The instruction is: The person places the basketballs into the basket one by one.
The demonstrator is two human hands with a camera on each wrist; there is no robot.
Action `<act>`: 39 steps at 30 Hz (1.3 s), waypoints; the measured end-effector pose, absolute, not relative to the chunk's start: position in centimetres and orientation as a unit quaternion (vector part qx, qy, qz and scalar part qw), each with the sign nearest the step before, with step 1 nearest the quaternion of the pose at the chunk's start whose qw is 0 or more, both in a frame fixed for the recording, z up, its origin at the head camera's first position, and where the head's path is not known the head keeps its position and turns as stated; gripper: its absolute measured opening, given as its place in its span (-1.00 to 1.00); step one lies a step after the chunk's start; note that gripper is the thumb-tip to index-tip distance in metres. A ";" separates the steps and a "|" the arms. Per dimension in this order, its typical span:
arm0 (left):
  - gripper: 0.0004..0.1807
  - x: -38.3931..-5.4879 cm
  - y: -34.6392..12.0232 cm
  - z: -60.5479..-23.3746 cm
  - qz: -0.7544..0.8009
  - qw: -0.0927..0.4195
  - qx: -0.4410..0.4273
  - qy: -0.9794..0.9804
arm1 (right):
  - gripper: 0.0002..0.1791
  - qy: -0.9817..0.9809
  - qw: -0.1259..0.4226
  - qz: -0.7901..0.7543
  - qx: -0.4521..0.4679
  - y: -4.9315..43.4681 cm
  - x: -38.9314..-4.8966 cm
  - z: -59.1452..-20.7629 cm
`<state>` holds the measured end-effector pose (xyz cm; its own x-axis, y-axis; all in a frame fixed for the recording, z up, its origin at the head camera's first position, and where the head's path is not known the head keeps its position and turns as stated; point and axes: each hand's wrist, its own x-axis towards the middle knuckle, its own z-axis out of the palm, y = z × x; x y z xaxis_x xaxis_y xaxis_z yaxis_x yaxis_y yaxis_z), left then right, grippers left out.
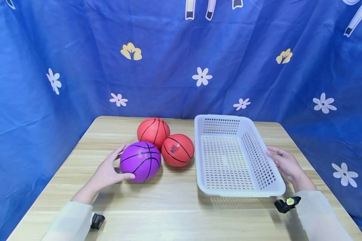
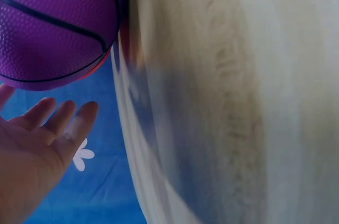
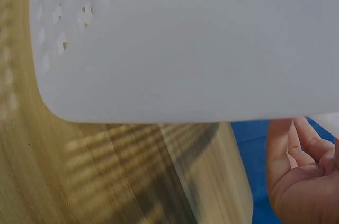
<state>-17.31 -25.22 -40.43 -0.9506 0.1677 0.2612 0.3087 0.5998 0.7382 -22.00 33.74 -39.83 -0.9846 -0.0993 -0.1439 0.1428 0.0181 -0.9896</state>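
Observation:
A purple toy basketball (image 1: 140, 162) sits on the left of the table, in front of two red ones. My left hand (image 1: 110, 169) is spread at its left side, thumb at the ball's near face. In the left wrist view, the fingers (image 2: 55, 123) extend just off the purple surface. On the right is a white plastic basket (image 1: 241, 193) with perforated walls and nothing inside. My right hand (image 1: 285, 164) holds its right rim, fingers hooked at the edge. The right wrist view shows the fingers (image 3: 279, 147) against the basket's underside edge, with a shadow on the wood below.
Behind the purple ball, one red basketball (image 1: 153, 131) stands farther back and another red basketball (image 1: 178, 150) lies between it and the basket. The wooden table (image 1: 157, 214) ends at a blue patterned cloth (image 1: 169, 67) hanging behind and at both sides.

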 end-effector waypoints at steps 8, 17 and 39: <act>0.14 -17.3 -24.5 -40.7 -0.438 0.069 -0.122 -0.888 | -0.42 0.687 0.067 -0.724 0.006 33.7 -22.0 -39.8; 0.11 -17.4 -24.4 -40.8 -0.440 0.069 -0.099 -0.890 | -0.43 0.681 0.069 -0.729 0.011 33.6 -22.0 -39.7; 0.00 -17.4 -24.8 -37.2 -0.435 0.090 -0.114 -0.888 | -0.36 0.694 0.077 -0.715 0.025 33.4 -22.1 -39.5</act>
